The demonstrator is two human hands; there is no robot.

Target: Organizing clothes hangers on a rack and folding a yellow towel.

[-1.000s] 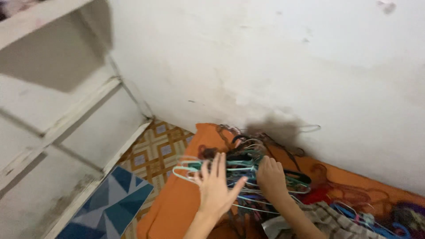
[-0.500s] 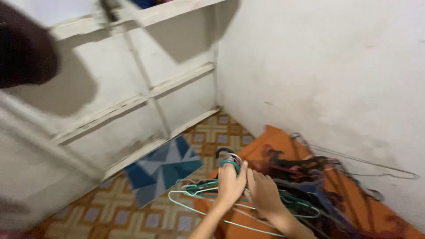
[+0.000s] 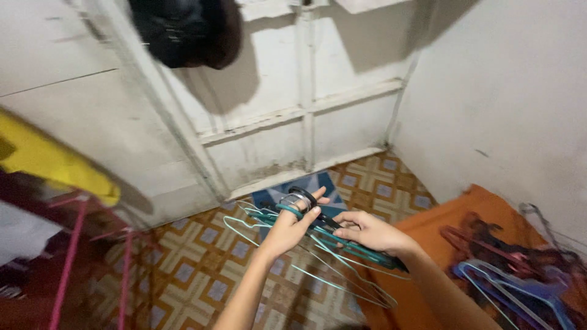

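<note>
My left hand grips the hook ends of a bundle of thin clothes hangers, mostly teal and pale green with some dark ones. My right hand holds the same bundle a little further along, fingers curled around the wires. The bundle hangs in the air above the patterned tile floor. More hangers, blue, pink and dark, lie in a heap on an orange mattress at the lower right.
A white panelled door fills the back, with a dark bag or garment hanging high on it. A blue patterned mat lies at its foot. A pink drying rack and something yellow stand at left. A white wall is on the right.
Both hands lifted the hanger bundle off the heap on the mattress and carried it left, over the tile floor. The view swung left, bringing the door and pink rack into sight.
</note>
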